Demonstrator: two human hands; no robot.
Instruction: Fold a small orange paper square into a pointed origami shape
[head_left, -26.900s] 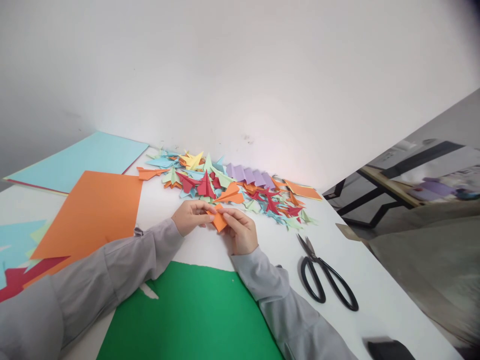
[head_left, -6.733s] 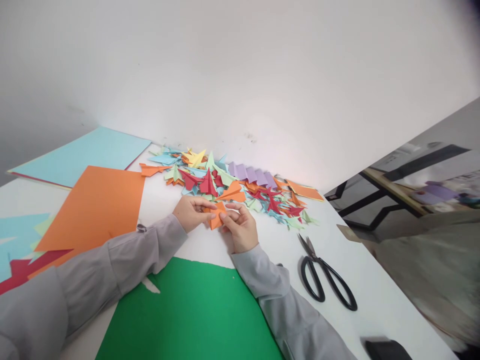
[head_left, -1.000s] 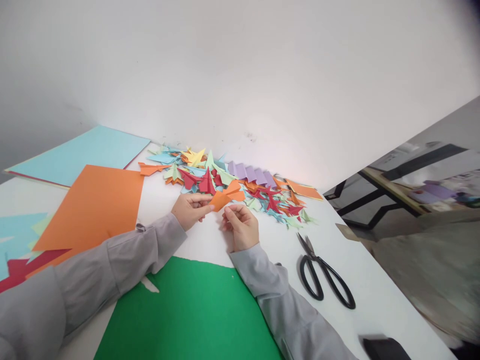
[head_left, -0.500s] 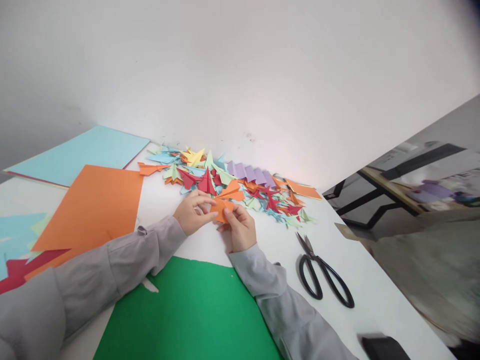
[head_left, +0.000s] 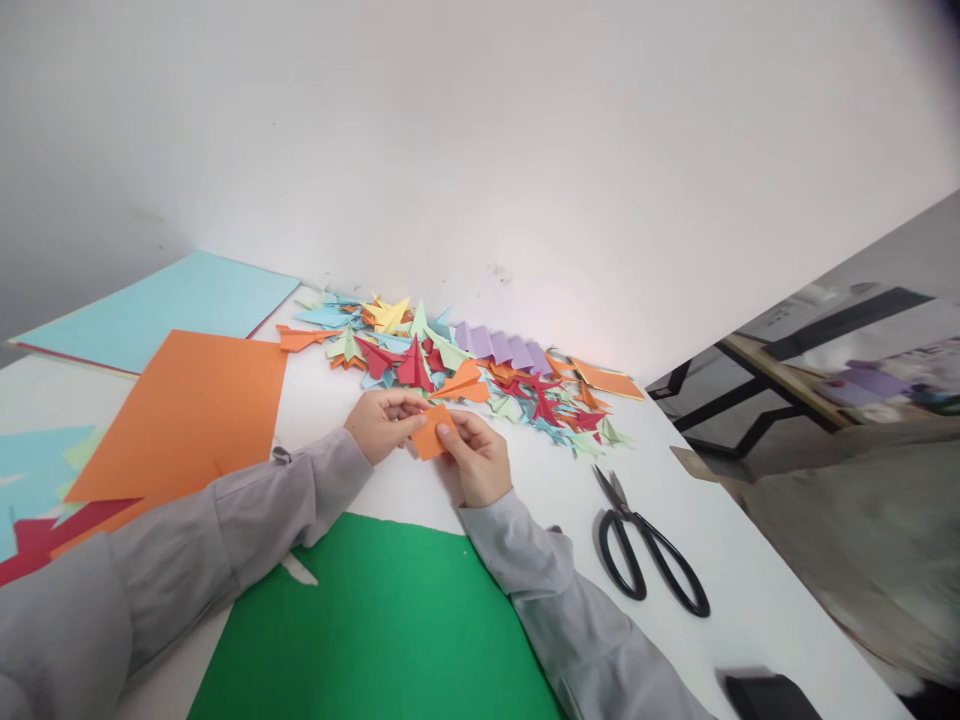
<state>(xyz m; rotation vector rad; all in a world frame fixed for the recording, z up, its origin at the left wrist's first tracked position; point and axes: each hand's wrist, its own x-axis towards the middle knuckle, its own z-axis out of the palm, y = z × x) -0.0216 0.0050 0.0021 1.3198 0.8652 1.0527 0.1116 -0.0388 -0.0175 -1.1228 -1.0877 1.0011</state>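
Observation:
A small orange piece of paper is held up between both hands, above the white table. My left hand pinches its left edge with thumb and fingers. On its right side, the thumb of my right hand presses on the face, with the fingers behind it. Just beyond the hands lies an orange paper plane, at the near side of a pile of small folded planes in several colours, with a red plane among them.
Black-handled scissors lie partly open at the right. A green sheet is nearest me. Orange sheets and light blue sheets lie at left. Pleated purple paper rests by the wall. A black object sits at lower right.
The orange paper has turned in my fingers and now shows a squarer, flatter face. Both hands have shifted only slightly.

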